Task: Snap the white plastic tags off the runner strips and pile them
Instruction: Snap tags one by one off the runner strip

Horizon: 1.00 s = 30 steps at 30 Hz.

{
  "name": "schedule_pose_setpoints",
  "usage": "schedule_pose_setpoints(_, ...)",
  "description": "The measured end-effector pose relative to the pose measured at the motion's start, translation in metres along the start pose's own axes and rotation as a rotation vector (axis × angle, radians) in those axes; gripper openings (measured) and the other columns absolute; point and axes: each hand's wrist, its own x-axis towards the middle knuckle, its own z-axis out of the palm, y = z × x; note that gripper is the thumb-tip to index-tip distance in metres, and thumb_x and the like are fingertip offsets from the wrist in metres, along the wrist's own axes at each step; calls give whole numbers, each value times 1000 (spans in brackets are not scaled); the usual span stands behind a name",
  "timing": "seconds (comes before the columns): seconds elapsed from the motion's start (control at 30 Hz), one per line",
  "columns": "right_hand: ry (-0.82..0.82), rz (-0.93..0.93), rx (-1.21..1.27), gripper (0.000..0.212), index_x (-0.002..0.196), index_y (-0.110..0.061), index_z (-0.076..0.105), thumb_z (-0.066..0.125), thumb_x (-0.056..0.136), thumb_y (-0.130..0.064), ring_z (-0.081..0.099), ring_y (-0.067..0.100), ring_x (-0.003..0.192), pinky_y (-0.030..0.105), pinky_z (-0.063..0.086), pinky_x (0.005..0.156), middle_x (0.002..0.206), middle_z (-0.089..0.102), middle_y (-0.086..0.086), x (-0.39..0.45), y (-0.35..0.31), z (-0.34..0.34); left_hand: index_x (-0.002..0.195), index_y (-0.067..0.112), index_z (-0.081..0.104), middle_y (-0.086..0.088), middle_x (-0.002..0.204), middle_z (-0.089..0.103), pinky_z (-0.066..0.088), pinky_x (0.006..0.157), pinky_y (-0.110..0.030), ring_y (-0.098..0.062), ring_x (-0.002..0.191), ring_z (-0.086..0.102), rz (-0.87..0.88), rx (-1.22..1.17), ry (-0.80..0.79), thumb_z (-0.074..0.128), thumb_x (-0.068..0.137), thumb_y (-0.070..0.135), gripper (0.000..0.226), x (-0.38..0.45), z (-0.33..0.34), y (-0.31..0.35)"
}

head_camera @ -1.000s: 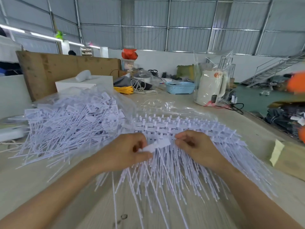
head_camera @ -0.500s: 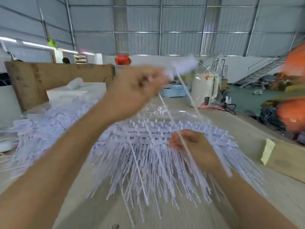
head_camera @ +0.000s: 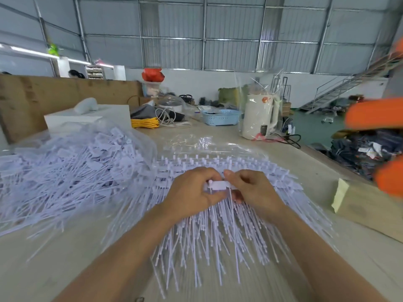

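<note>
1. At frame centre, the left hand (head_camera: pixel 192 190) and right hand (head_camera: pixel 253 190) both pinch one white tag (head_camera: pixel 220 185), its long axis running left-right between them.
2. The runner strips (head_camera: pixel 218 225) fan beneath; the pile (head_camera: pixel 72 171) lies centre left, nearer the left hand.

Tags (head_camera: pixel 65 171) white matt plastic; table (head_camera: pixel 218 131) smooth pale wood; bag (head_camera: pixel 207 144) clear glossy film.
</note>
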Motion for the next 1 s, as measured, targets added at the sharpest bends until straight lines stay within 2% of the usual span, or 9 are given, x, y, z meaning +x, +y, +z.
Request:
schedule_pose_setpoints(0.3,13,-23,-37,43,78,3,63,62,88,-39,42,6,36,16,34,40,41,46,-6,2,6,8,95,20,70,2,88,62,49,68,-35,-17,78,58,18,22,57,71,81,30,18,-4,6,6)
schedule_pose_setpoints(0.53,120,-106,-110,42,56,-10,50,61,91,-30,33,3,35,11,29,40,37,36,-13,6,12,9,93,17,74,-3,90,70,51,70,-38,-18,80,63,18,-18,23,66,85,31,19,-2,3,13)
schedule_pose_setpoints(0.67,150,-215,-166,38,55,-11,49,61,90,-17,37,3,43,18,36,50,46,42,-9,5,11,9,85,17,74,-1,76,69,51,63,-34,-15,65,60,38,14,-85,61,88,29,18,-1,-4,15)
schedule_pose_setpoints(0.77,97,-319,-177,34,58,-9,46,59,89,-8,36,3,47,15,31,49,51,40,-7,1,8,9,59,13,62,0,54,49,37,54,-27,-8,48,41,53,-156,-202,61,90,18,31,0,-12,14)
schedule_pose_setpoints(0.83,97,-361,-127,29,61,-6,48,58,88,-2,38,3,50,15,33,51,53,42,-7,-2,2,9,55,1,56,-8,51,46,34,55,-25,-6,47,41,11,-341,-257,58,92,15,39,-2,-15,12)
schedule_pose_setpoints(0.9,172,-370,7,28,62,-6,50,53,89,2,40,1,48,15,37,51,50,45,-11,-3,-7,1,61,-3,63,4,54,61,41,60,-29,-14,56,54,-29,-463,-299,58,93,20,40,-5,-16,9)
schedule_pose_setpoints(0.93,233,-359,90,29,61,-7,51,51,90,1,41,1,45,15,38,48,48,46,-10,-2,-11,-7,65,0,67,11,59,66,46,63,-32,-16,62,60,-47,-489,-304,59,92,21,35,-6,-16,7)
schedule_pose_setpoints(0.97,302,-333,184,33,59,-9,51,49,90,0,40,3,42,16,37,44,46,45,-9,0,-15,-18,71,6,72,16,65,68,52,68,-31,-10,69,65,-65,-511,-294,61,90,20,26,-6,-16,5)
schedule_pose_setpoints(1.0,362,-295,286,37,55,-14,49,47,90,-2,37,6,39,18,34,39,45,42,-8,0,-18,-29,79,14,75,20,69,69,52,71,-22,-1,73,66,-85,-540,-270,64,88,18,15,-6,-15,4)
